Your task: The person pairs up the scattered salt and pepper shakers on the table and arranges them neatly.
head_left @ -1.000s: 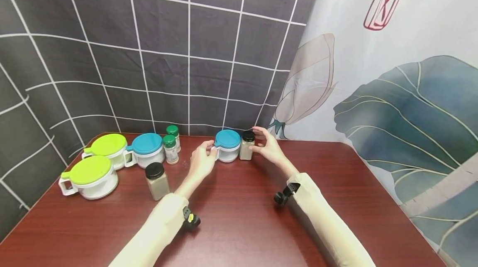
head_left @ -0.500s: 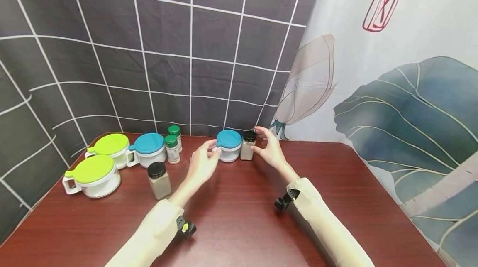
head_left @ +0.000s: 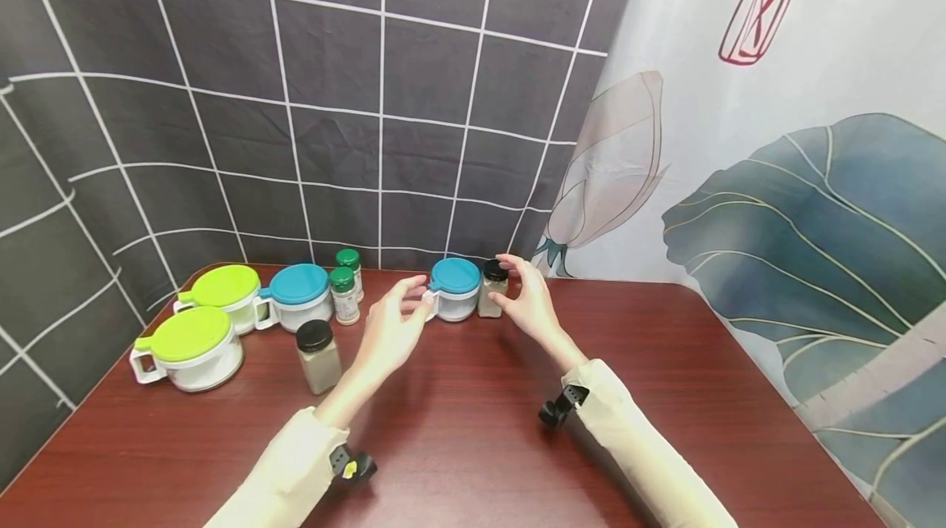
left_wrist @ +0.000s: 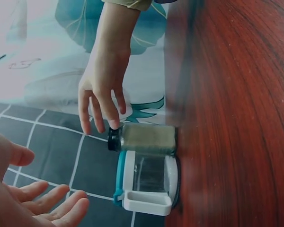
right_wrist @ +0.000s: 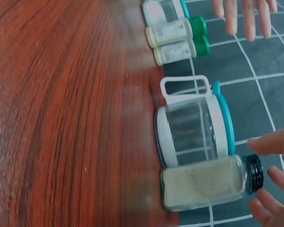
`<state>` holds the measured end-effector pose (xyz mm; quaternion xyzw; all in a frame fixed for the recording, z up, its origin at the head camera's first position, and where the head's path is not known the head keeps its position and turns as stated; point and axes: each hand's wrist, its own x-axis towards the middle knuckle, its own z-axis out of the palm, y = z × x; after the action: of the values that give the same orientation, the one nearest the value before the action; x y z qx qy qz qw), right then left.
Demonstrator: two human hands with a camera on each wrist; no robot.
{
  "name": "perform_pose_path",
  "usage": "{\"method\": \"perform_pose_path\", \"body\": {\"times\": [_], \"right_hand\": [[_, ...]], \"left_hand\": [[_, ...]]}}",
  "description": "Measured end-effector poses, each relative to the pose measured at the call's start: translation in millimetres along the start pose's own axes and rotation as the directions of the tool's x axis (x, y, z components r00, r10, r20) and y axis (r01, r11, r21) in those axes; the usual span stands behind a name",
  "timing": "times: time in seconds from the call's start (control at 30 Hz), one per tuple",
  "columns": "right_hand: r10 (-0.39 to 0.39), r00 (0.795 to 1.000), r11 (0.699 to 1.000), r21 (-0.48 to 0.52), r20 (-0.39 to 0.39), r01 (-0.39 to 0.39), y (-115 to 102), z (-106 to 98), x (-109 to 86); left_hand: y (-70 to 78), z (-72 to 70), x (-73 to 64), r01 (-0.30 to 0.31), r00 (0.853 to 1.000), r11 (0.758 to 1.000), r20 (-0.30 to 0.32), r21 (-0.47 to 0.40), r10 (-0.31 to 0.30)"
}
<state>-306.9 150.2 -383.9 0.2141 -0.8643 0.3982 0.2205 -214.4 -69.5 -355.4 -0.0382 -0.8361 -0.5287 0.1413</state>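
A glass jar with a black lid (head_left: 493, 288), full of pale powder, stands upright against the right side of a blue-lidded seasoning pot (head_left: 454, 290). My right hand (head_left: 530, 298) is around the jar's right side, thumb and fingers spread. In the right wrist view its fingertips are close to the black lid; whether they touch it I cannot tell. Left of the pot, my left hand (head_left: 393, 327) has relaxed, parted fingers and holds nothing. The left wrist view shows that hand apart from the pot's white handle (left_wrist: 148, 203).
To the left stand two green-lidded pots (head_left: 185, 347), another blue-lidded pot (head_left: 297, 298), two green-capped shaker bottles (head_left: 345, 296) and a second black-lidded jar (head_left: 319, 357). A grey gridded cloth (head_left: 325, 142) hangs behind the brown table (head_left: 473, 446).
My left hand has drawn back from the blue-lidded pot's handle, toward me. The right hand has shifted slightly back beside the jar. Pot and jar keep their places, with a slight camera shift.
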Motion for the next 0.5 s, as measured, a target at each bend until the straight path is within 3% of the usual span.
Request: {"method": "perform_pose_path", "body": {"times": [0.2, 0.5], "right_hand": [[-0.001, 1.0, 0.998, -0.062, -0.031, -0.001, -7.3, 2.7, -2.0], [-0.038, 0.998, 0.998, -0.052, -0.053, 0.035, -15.3, 7.7, -3.7]], "left_hand": [[-0.7, -8.2, -2.5, -0.012, 1.0, 1.0, -0.011, -0.012, 0.012], [-3.8, -19.6, -6.2, -0.014, 1.0, 0.999, -0.003, -0.037, 0.014]]}}
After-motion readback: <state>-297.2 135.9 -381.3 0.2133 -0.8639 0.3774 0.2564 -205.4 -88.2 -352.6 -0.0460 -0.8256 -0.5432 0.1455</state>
